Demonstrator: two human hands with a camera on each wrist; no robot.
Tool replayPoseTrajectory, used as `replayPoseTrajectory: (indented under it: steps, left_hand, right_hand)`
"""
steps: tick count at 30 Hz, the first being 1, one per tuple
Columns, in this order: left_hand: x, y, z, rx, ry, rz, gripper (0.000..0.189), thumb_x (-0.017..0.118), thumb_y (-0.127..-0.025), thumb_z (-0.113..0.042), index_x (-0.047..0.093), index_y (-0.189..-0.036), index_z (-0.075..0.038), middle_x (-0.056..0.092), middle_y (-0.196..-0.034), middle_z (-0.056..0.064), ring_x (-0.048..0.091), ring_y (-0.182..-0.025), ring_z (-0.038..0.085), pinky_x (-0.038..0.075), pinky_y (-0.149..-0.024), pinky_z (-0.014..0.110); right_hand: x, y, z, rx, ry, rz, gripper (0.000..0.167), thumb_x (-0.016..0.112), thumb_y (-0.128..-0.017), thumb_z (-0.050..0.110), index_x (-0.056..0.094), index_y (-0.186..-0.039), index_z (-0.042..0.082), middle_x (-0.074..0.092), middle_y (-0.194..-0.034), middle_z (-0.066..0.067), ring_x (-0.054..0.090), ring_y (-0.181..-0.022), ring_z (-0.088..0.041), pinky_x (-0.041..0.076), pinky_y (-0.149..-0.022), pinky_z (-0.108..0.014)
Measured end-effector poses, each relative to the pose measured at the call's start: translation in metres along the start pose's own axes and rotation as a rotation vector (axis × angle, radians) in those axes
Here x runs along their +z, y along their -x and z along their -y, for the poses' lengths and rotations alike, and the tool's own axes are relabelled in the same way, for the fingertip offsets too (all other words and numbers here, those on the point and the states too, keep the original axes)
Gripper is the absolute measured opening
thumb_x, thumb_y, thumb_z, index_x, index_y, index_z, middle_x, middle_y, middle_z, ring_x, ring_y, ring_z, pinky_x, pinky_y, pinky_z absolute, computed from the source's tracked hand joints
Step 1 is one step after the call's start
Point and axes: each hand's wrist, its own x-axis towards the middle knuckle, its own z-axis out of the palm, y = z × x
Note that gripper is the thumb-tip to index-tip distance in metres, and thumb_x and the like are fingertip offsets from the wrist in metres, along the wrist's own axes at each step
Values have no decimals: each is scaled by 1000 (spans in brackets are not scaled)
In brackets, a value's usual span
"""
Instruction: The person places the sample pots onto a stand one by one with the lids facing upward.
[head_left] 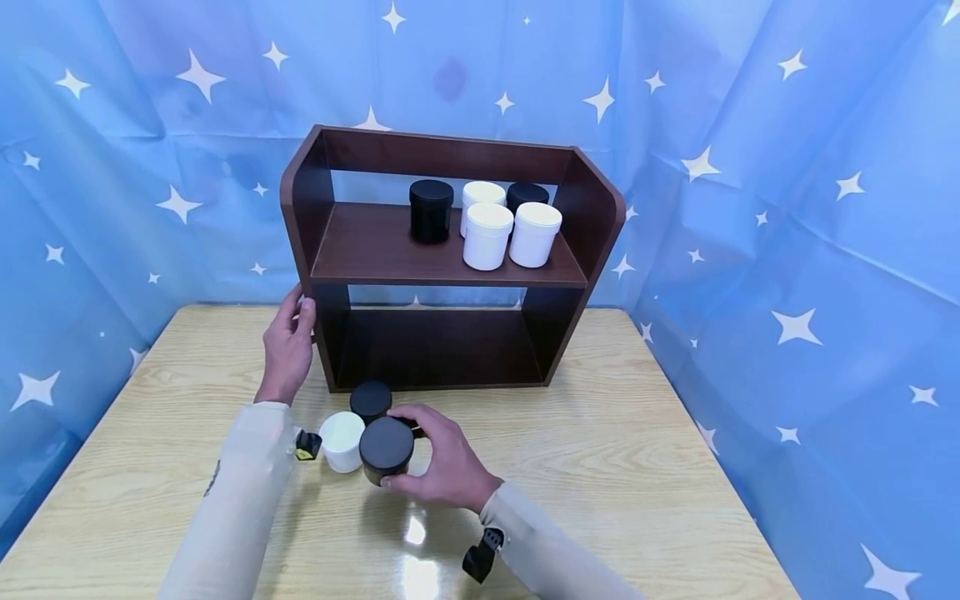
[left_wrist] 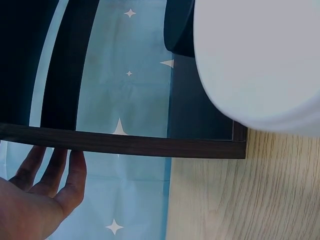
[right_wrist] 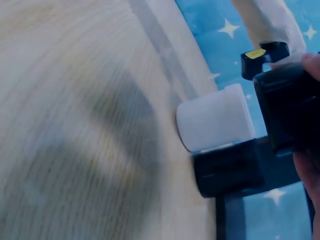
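We're pinching a black jar (head_left: 386,447) with right hand (head_left: 450,467) near a white jar (head_left: 342,437), left hand (head_left: 287,352) touching shelf (head_left: 367,246), fingers slightly apart

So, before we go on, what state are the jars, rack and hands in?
Held black jar: lidded, off the table
Right hand: gripping that jar
Left hand: touching the rack's left side
Rack: upright
Table's white jar: lidded, upright
Table's other black jar: lidded, upright
Upper-tier white jars, black jars: lidded, upright
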Motion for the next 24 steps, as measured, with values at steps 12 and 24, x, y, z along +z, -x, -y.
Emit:
replayPoseTrajectory:
  steps: [12,24]
  left_hand:
    - [0,0,-1,-3,7,2,59,31,-104,-59,23,-159,-38,33,-164,8,39,-145,36,38,-116,61]
    - [0,0,-1,-8,4,2,60,31,-104,-60,23,-159,-39,34,-163,9,40,-144,36,39,-116,61]
  right_hand:
    - [-7,-6,3,-14,10,1,75,90,-72,21,54,-137,9,64,-133,-3,63,-116,-16,56,-97,-25]
    - [-10,-8,5,-17,38,-17,77,91,-71,21,54,-137,10,64,-132,-4,63,-117,-16,56,-97,-25]
